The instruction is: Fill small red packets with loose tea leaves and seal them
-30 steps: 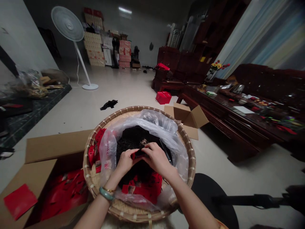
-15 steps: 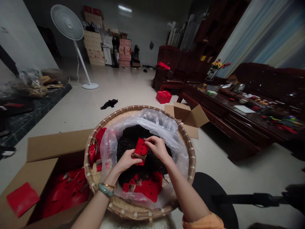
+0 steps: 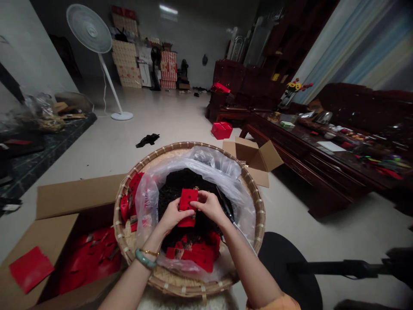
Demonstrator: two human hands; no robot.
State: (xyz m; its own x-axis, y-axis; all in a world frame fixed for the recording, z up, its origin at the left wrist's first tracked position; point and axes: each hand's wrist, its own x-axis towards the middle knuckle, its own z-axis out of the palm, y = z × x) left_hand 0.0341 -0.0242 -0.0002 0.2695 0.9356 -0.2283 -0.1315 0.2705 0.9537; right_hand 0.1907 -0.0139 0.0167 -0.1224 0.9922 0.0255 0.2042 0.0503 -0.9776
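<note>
In a room with a pale, glossy floor and a white pedestal fan, a round woven basket bears an open, translucent plastic bag of black material. Over this material, a flat, bright red packet with small dark marks on its face is gripped between thumb and fingers of the left hand at its left side and of the right hand at its right. An open cardboard box of red pieces stands at left, a dark wooden table at right.
</note>
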